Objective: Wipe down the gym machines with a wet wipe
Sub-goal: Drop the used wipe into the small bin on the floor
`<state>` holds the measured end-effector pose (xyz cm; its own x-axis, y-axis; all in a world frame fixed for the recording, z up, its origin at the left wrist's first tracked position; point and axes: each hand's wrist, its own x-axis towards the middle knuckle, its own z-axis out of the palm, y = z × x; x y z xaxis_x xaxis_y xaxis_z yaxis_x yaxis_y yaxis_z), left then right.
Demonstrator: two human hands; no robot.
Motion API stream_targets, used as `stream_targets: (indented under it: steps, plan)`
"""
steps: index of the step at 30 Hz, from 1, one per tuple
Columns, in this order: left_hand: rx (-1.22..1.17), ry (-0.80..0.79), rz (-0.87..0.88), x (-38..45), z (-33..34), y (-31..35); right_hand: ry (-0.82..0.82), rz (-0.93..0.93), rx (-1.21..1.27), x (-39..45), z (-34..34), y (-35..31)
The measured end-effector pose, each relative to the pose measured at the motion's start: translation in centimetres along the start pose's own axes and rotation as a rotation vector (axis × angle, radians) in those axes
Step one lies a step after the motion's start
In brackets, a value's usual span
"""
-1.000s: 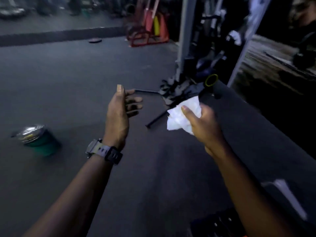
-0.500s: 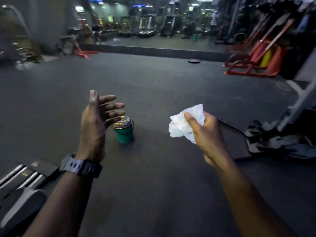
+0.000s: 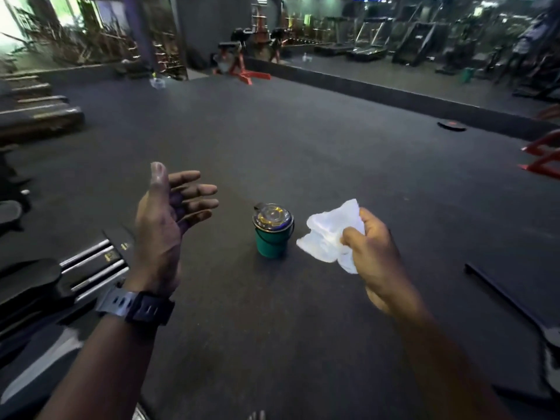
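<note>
My right hand [image 3: 377,259] grips a crumpled white wet wipe [image 3: 328,234], held in the air at mid-right. My left hand [image 3: 168,219] is raised beside it with fingers spread and relaxed, holding nothing; a dark watch sits on that wrist. Between the two hands, on the dark rubber floor, stands a small green tub [image 3: 272,230] with a clear lid. A gym machine with black pads and chrome bars [image 3: 91,268] lies low at the left, just under my left forearm.
Wide dark floor [image 3: 303,140] stretches ahead. A black bar [image 3: 509,295] lies at the right. Red-orange frames [image 3: 545,159] stand at the right edge, another red rack [image 3: 242,68] far back. Treadmills [image 3: 372,34] line the rear. A flat disc [image 3: 451,125] lies on the floor.
My view has swung left, so the green tub now sits between my hands and the machine at the left shows more. Both hands keep their poses, the right still holding the wipe.
</note>
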<state>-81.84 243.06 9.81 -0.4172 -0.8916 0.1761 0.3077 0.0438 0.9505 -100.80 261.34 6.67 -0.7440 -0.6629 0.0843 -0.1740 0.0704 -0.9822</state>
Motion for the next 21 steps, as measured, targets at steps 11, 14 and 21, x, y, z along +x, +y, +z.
stream_targets:
  steps: [11, 14, 21]
  plan:
    - [0.015, -0.039, 0.001, 20.3, 3.0, -3.8, 0.153, -0.034, -0.126, 18.5, 3.0, 3.1]
    - [0.0, -0.033, -0.004, 25.6, 4.6, -6.2, 0.13, -0.014, -0.072, 24.2, 3.3, 4.0]
    - [0.074, -0.041, -0.009, 36.6, 10.7, -11.1, 0.087, 0.063, 0.08, 38.3, 3.7, 6.5]
